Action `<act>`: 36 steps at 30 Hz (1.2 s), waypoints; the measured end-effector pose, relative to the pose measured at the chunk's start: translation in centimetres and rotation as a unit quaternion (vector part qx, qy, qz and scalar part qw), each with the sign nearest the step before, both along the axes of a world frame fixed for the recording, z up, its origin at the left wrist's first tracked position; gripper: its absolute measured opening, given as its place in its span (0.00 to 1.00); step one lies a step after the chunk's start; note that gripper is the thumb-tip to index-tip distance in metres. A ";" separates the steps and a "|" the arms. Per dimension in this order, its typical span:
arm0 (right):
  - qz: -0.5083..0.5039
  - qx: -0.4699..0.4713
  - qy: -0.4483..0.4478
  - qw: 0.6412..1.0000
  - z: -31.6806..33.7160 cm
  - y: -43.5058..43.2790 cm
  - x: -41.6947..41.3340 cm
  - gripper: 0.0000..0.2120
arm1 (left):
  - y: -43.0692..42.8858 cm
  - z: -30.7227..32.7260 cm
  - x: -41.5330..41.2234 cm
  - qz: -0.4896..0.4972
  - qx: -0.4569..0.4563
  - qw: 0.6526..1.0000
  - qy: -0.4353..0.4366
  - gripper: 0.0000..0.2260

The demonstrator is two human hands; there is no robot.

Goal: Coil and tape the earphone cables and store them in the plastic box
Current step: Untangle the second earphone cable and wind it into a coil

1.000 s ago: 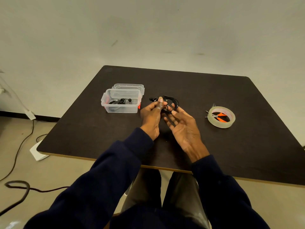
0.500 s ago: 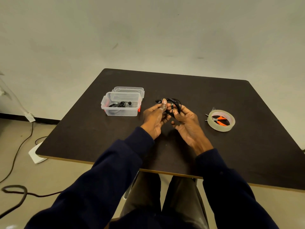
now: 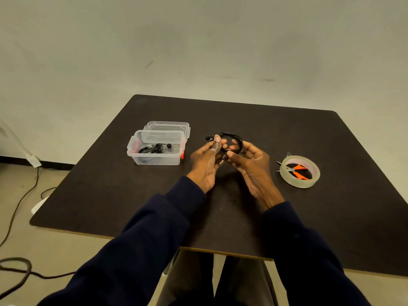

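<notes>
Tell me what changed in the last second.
The right hand, open and palm-up a second ago, has closed in from the right and now grips the coiled earphone cable together with the left hand, which kept its pinch. The plastic box, tape roll and scissors have not moved.

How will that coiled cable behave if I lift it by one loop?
Probably floppy: the thin cable is held in loops by left hand and right hand together. Likely light: fingertips alone carry it. Released, it may uncoil.
</notes>
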State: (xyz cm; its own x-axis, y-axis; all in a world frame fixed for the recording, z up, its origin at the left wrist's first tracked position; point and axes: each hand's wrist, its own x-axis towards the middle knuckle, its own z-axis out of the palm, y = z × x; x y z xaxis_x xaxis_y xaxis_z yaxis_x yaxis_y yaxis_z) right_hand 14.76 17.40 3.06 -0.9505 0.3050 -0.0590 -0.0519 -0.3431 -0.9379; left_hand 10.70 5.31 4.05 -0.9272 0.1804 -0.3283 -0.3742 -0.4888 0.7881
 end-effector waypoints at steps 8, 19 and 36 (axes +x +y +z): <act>-0.052 0.108 -0.051 0.991 -1.4 0.2 -2.6 0.07 | 1.1 -1.0 -2.1 0.013 0.074 0.997 0.002 0.08; -0.028 0.350 0.055 0.935 -2.4 2.5 -5.1 0.02 | 1.5 -1.1 -6.3 -0.008 0.100 0.993 -0.067 0.07; -0.142 0.332 0.018 0.932 -3.5 2.7 -5.4 0.07 | 0.7 -2.4 -5.3 -0.075 0.075 0.994 0.030 0.06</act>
